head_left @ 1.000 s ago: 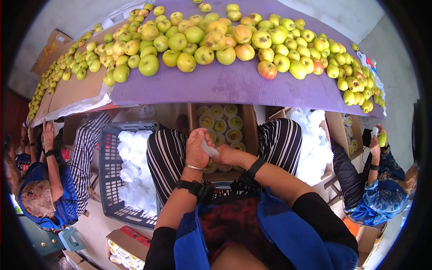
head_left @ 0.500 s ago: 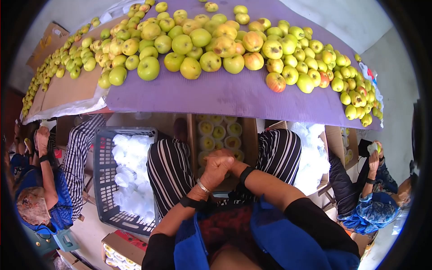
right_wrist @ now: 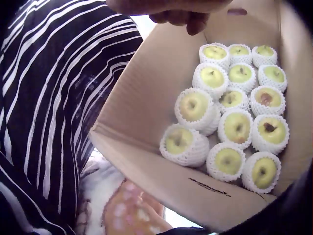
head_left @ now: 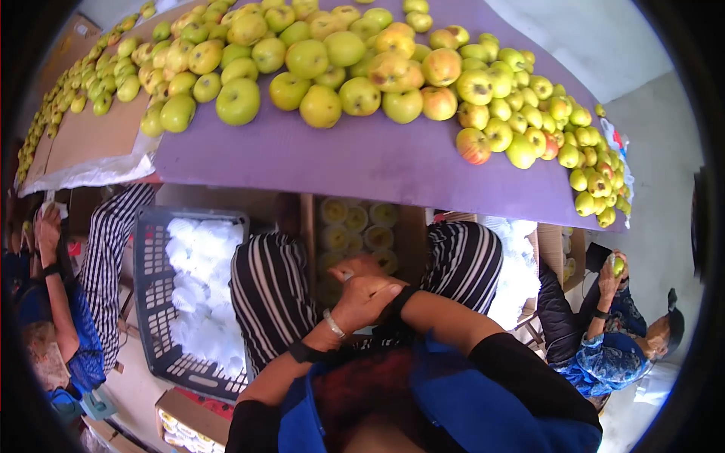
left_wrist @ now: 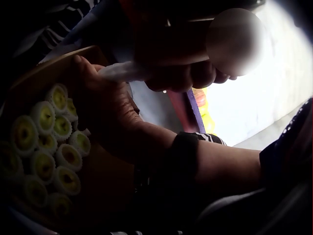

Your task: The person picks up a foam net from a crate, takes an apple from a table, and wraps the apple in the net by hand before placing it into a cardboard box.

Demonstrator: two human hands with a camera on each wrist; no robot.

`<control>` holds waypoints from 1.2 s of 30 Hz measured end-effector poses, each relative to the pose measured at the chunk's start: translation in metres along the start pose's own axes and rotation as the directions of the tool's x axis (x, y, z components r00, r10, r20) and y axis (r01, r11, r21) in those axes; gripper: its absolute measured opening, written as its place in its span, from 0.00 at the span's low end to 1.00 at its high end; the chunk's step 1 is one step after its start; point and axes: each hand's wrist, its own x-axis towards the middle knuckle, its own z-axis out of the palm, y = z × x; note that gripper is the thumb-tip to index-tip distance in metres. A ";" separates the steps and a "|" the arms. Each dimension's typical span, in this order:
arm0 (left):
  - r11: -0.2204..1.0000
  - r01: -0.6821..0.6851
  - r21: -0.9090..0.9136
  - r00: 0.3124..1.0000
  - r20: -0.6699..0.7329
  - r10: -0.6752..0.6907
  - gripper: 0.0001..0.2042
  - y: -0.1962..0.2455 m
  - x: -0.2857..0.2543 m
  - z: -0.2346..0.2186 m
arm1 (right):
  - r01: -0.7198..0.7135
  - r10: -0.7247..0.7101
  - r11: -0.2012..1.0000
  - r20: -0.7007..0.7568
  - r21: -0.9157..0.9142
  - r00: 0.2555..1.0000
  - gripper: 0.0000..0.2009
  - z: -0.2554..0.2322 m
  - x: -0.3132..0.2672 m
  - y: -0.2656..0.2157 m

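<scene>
My left hand (head_left: 361, 303) overlaps my right hand (head_left: 356, 266) and right wrist in the head view, above an open cardboard box between the knees. A narrow white piece (left_wrist: 122, 72) shows between the two hands in the dark left wrist view, along with several curled fingers (left_wrist: 181, 77). I cannot tell whether it is held or worn on a finger. Beneath the hands, the box (right_wrist: 146, 103) contains apples (right_wrist: 193, 106) in white foam nets, stems up, in rows. Curled fingertips (right_wrist: 195, 23) hang over its edge at the top of the right wrist view.
Loose apples (head_left: 238, 101) lie heaped along a purple-covered table (head_left: 302, 162) ahead. A dark plastic crate (head_left: 155, 302) of white foam nets (head_left: 200, 294) stands at the left; more nets (head_left: 517, 279) are at the right. Other people (head_left: 604, 347) sit on both sides.
My hands were farther apart at first, with the white piece plainly between them. The left hand has since come down over the right hand and wrist. The head view has shifted slightly.
</scene>
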 end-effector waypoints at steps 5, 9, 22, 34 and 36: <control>0.978 -0.100 -0.186 0.984 -0.163 0.069 0.15 -0.015 0.009 -0.014 | -0.182 0.155 0.967 0.154 0.179 0.976 0.13 0.016 -0.003 0.023; 0.862 -0.129 -0.490 0.946 -0.322 -0.041 0.08 -0.006 0.018 -0.016 | -0.328 0.316 0.835 0.103 0.442 0.943 0.16 0.015 -0.007 0.020; 0.953 0.113 -0.280 0.701 -0.657 -0.276 0.04 -0.029 0.010 -0.019 | -0.390 0.396 0.870 0.045 0.301 0.917 0.24 -0.060 -0.033 -0.012; 0.990 0.069 0.121 0.882 -0.471 -0.004 0.06 -0.046 0.004 -0.007 | -0.089 0.351 0.408 -0.066 0.909 0.934 0.07 -0.067 -0.042 -0.024; 0.925 0.083 -0.372 0.894 -0.382 -0.234 0.04 -0.035 0.003 -0.010 | -0.086 0.344 0.430 -0.075 0.899 0.936 0.07 -0.068 -0.041 -0.023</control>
